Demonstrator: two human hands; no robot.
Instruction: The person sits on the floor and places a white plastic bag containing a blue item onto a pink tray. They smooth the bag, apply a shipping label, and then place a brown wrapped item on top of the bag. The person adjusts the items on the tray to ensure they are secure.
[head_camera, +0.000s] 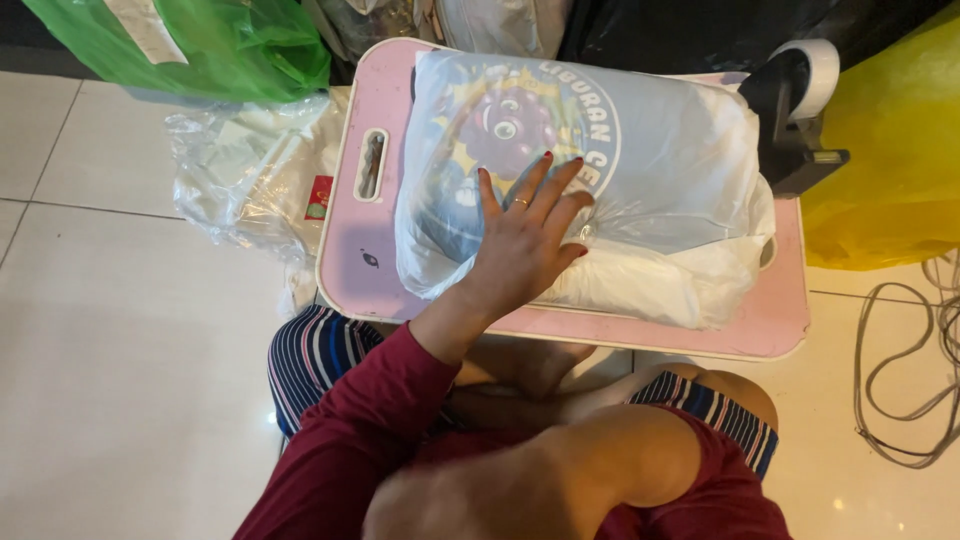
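Head view, left hand (520, 245) grip wide, flat on clear bag (600, 170) holding folded printed garment, pink tray (350, 270) beneath.

A green plastic bag (200, 45) sits at the top left on a pale tiled floor (120, 350). Beside it lies a crumpled clear plastic bag (255, 170). A yellow bag (890, 150) fills the right edge, next to a tape dispenser (800, 100). Grey cable (905, 370) loops on the tiles at the right.
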